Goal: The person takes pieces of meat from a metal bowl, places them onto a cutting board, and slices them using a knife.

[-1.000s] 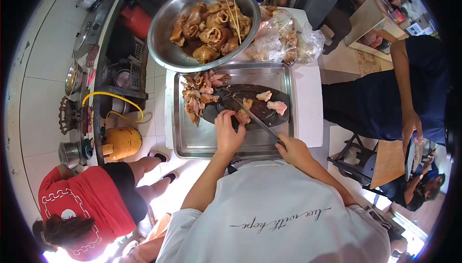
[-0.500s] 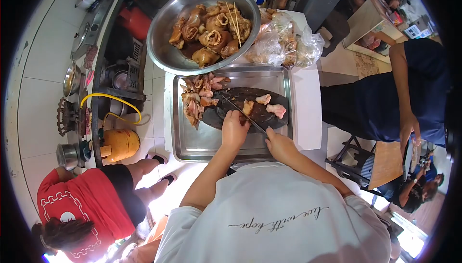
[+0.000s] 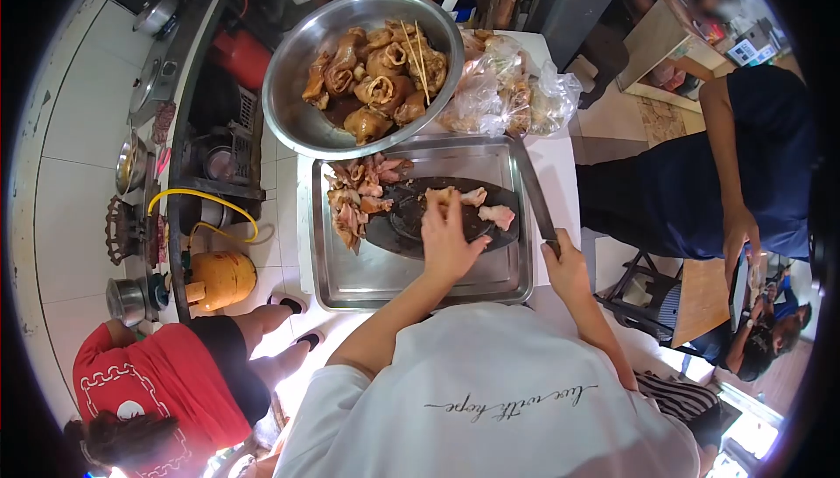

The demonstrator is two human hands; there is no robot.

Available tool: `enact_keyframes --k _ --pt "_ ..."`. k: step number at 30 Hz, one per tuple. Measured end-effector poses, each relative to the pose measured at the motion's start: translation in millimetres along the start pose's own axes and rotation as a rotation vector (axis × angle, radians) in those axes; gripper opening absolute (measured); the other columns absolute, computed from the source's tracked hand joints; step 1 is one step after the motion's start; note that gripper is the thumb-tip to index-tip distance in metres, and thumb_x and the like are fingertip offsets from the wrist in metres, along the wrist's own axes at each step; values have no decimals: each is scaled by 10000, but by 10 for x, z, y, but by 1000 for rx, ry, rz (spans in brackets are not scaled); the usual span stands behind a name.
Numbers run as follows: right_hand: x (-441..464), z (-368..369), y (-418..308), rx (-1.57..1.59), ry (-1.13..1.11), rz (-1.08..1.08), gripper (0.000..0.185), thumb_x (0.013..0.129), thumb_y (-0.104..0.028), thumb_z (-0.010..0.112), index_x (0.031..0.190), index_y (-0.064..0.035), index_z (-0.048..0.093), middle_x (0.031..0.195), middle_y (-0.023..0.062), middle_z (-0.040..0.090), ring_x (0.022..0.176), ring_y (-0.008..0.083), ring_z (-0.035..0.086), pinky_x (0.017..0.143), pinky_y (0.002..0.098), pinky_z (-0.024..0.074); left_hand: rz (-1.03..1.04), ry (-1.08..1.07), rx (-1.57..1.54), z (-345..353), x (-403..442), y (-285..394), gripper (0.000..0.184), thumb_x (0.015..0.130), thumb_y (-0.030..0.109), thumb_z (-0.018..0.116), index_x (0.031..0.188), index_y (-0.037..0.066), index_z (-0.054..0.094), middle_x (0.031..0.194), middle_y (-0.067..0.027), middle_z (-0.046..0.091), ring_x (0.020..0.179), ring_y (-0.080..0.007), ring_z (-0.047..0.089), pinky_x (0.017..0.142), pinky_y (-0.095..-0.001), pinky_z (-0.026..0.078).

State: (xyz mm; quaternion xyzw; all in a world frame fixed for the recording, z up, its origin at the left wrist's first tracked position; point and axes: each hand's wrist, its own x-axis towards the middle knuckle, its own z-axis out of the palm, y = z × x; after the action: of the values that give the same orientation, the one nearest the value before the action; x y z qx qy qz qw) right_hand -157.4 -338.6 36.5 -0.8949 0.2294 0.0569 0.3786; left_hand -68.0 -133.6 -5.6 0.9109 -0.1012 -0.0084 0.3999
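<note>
My right hand [image 3: 567, 261] is wrapped round the handle of a knife [image 3: 534, 191], whose blade points away from me over the tray's right edge. Over the dark oval board [image 3: 407, 231], my left hand [image 3: 449, 237] has its fingers spread, the fingertips at a piece of meat [image 3: 440, 195] that they partly hide. Just right of them lie pale meat chunks [image 3: 497, 216]. Cut meat pieces [image 3: 348, 211] are heaped at the left of the metal tray [image 3: 367, 297]. Beyond it stands a steel bowl [image 3: 282, 110] of brown meat [image 3: 382, 93] with thin sticks [image 3: 418, 62] on top.
Plastic bags of food [image 3: 516, 93] lie on the white table [image 3: 560, 207] right of the bowl. A person in red [image 3: 166, 390] is at the lower left, and one in dark clothes [image 3: 700, 180] at the right. A yellow gas cylinder [image 3: 223, 280] stands left.
The knife in my right hand has moved right, off the board to the tray's edge. My left hand has moved right and forward, and its fingers have spread.
</note>
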Motion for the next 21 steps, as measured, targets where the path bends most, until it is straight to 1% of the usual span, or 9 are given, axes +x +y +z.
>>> enact_keyframes --k 6,8,9,12,13,14,17,20,21 --pt "-47 29 -56 21 -11 69 247 887 -157 586 1086 -51 487 791 206 639 750 393 644 643 437 484 249 78 184 494 489 1 782 608 323 838 1307 204 507 1418 -260 291 1244 -438 365 966 -525 351" --pt "-76 42 -112 21 -13 28 246 886 -157 588 1086 -51 489 790 206 639 752 391 646 644 435 485 218 110 142 504 703 -55 601 663 265 801 1221 219 583 1431 -235 282 1253 -429 360 964 -508 351" --pt "-92 51 -123 32 -25 21 244 886 -157 590 1083 -51 493 788 206 640 750 390 647 643 432 485 247 137 123 475 812 -94 462 689 253 777 1127 204 637 1376 -215 382 1199 -414 419 939 -501 375" --pt "-134 110 -108 60 -59 39 239 884 -157 593 1075 -49 498 781 205 638 737 386 645 640 426 485 381 154 121 363 1098 -368 302 708 233 758 992 172 676 1264 -158 515 1110 -384 500 934 -469 387" --pt "-135 126 -98 76 -78 74 236 883 -157 594 1070 -47 501 775 205 636 726 384 642 638 422 484 457 217 183 289 1156 -405 207 714 219 740 905 159 686 1058 -84 631 989 -321 579 846 -441 422" --pt "-149 136 -86 75 -76 69 236 883 -157 594 1070 -47 501 775 205 636 726 384 642 638 422 484 459 222 183 230 1173 -429 207 714 219 740 905 159 686 1058 -84 631 989 -321 579 846 -441 422" --pt "-141 154 -125 76 -90 25 238 880 -156 596 1070 -46 504 760 208 629 719 386 638 630 422 481 674 282 137 -300 1145 -72 209 698 167 733 886 101 668 724 -17 635 822 -258 621 705 -429 410" --pt "-135 154 -226 26 -179 60 244 878 -161 598 1072 -50 503 748 208 624 723 393 639 621 425 477 556 273 153 -740 1478 -133 226 740 74 673 965 85 651 865 -109 650 781 -331 589 793 -430 416" --pt "-127 178 -227 17 -198 45 243 877 -168 599 1069 -54 504 748 205 625 729 396 639 619 429 476 447 409 182 -805 1649 -150 239 725 56 660 962 76 641 874 -133 651 799 -352 590 822 -434 419"
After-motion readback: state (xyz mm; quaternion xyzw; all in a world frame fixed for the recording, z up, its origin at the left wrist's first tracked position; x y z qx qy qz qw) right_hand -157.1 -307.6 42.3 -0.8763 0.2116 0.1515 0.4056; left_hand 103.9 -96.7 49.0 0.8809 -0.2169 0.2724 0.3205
